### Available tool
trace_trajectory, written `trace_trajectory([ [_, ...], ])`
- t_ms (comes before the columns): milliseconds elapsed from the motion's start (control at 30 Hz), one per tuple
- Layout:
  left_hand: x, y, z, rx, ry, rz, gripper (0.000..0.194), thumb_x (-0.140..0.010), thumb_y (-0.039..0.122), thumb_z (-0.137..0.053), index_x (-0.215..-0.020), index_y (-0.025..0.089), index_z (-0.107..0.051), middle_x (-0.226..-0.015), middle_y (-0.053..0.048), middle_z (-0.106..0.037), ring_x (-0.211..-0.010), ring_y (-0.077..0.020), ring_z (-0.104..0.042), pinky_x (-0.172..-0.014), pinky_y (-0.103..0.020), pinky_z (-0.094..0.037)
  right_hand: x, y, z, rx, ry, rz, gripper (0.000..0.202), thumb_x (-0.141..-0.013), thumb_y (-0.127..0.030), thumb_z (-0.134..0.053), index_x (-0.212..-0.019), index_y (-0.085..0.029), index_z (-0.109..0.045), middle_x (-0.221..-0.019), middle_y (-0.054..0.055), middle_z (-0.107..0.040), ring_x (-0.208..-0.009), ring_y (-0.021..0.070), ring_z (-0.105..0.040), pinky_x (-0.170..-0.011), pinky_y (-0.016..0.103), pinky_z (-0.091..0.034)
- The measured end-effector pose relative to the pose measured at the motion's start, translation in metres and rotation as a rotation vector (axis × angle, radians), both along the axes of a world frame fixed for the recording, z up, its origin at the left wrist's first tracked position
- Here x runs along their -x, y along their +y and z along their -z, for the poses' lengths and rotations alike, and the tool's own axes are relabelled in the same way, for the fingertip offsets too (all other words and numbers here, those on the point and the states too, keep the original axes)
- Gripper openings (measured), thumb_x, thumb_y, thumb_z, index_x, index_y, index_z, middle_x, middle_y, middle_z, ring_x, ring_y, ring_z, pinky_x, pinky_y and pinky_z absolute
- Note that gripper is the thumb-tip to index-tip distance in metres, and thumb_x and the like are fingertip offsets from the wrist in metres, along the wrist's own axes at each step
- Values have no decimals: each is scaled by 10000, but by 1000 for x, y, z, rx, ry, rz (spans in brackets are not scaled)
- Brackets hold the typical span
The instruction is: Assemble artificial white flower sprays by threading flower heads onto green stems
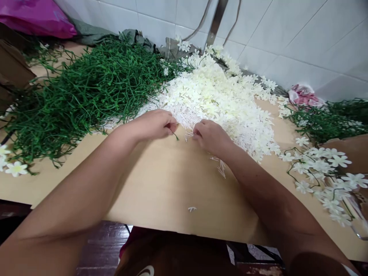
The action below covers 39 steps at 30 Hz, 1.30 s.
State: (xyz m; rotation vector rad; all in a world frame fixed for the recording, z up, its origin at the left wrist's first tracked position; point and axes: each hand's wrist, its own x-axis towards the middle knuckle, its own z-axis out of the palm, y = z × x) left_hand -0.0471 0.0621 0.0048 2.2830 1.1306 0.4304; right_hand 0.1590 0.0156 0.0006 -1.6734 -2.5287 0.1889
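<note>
My left hand [158, 123] is closed in a pinch over the near edge of the white pile. A short green plastic stem [176, 136] sticks out below its fingers. Close by on the right, my right hand [211, 135] has its fingers curled together among small white plastic sticks [188, 135]; whether it grips one is hidden. Behind both hands rises a heap of white artificial flowers [218, 92], with many loose white sticks at its front. A tangled mound of green stems [103, 80] lies to the left of the heap.
Finished-looking white flowers on stems [324, 165] lie at the right, beside a cardboard box [350, 151]. More green stems [333, 119] and a red-and-white cloth [305, 95] are behind. A pink bag [37, 17] sits far left. Tiled wall [258, 34] backs the tan board [155, 184].
</note>
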Motion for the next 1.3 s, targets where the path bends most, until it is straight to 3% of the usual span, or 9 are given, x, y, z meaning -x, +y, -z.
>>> trace_trajectory([
  [200, -5, 0, 1, -1, -78, -95, 122, -733, 253, -582, -813, 173, -628, -673, 8, -574, -597, -102, -447, -578, -238, -305, -14, 7, 5, -38, 187, -4, 102, -804, -90, -480, -755, -168, -523, -789, 63, -593, -714, 157, -477, -658, 294, -352],
  [367, -16, -5, 3, 146, -282, -136, 210, -762, 277, -591, -942, 173, -615, -642, 26, -496, -575, -97, -429, -566, -239, -327, -28, 10, -1, -55, 467, 40, 112, -773, -105, -534, -740, -191, -470, -666, -8, -534, -599, 106, -437, -614, 277, -349],
  [633, -30, -13, 1, 324, -341, -184, 188, -773, 275, -560, -895, 140, -611, -622, 27, -464, -530, -79, -392, -506, -210, -314, -35, 18, -6, -6, 794, 4, 113, -736, -119, -578, -696, -185, -496, -685, -14, -528, -626, 93, -490, -601, 266, -415],
  [833, -26, -11, 1, 319, -247, -118, 254, -813, 347, -511, -747, 122, -610, -587, 5, -491, -531, -88, -417, -514, -226, -328, -47, 25, -11, 106, 1037, 140, 101, -750, -169, -585, -686, -184, -507, -657, -8, -536, -616, 85, -505, -568, 260, -436],
  [900, -26, -9, 2, 255, -195, -115, 296, -828, 359, -486, -708, 123, -618, -600, -11, -522, -565, -105, -453, -556, -247, -357, -51, 26, -10, 130, 1140, 202, 112, -737, -170, -585, -675, -187, -493, -683, 3, -565, -626, 87, -524, -554, 255, -444],
  [1033, -27, -6, 12, -38, -117, -215, 220, -812, 299, -520, -798, 139, -670, -760, -43, -606, -688, -143, -520, -664, -287, -397, -55, 29, -10, 177, 1298, 267, 128, -701, -141, -592, -665, -187, -477, -695, 3, -578, -587, 64, -505, -527, 231, -432],
  [1167, -32, -5, 22, -231, -94, -224, 223, -833, 276, -508, -912, 162, -683, -883, -56, -630, -788, -163, -557, -737, -301, -422, -57, 33, -16, 237, 1408, 269, 149, -694, -94, -579, -807, -191, -567, -666, -28, -525, -568, 54, -483, -511, 206, -412],
  [1300, -51, -5, 16, -358, 21, -201, 303, -857, 245, -471, -1074, 157, -665, -960, -86, -624, -859, -191, -567, -777, -322, -433, -59, 34, -22, 312, 1450, 252, 191, -717, -86, -566, -869, -183, -633, -648, -35, -504, -546, 44, -450, -503, 191, -413],
])
